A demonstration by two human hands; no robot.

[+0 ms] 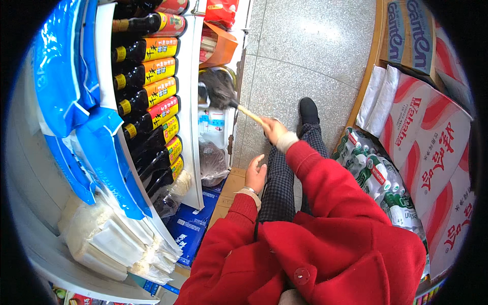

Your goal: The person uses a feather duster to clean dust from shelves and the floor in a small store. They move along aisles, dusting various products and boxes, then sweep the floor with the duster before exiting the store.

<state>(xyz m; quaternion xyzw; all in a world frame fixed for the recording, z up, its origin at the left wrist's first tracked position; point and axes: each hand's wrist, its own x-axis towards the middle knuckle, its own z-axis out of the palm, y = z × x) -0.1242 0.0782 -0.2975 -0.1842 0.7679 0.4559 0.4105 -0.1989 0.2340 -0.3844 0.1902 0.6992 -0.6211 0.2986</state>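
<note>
My right hand [275,131] grips the pale wooden handle of a feather duster [251,115]. Its dark feather head [217,88] reaches into the lower shelf on the left, over packaged goods partly hidden beneath it. White plastic containers with blue labels [212,124] sit just below the feathers, beside a clear plastic bag with dark contents [212,160]. My left hand [255,174] holds nothing; its fingers are apart, in front of the shelf and near my leg.
Dark sauce bottles [160,70] line the shelf above, with blue packages [61,72] further left. An orange open box [219,45] stands beyond the duster. On the right are wrapped water bottles [375,171] and red-and-white Wahaha cartons [423,152]. Blue cartons [194,225] lie low at left.
</note>
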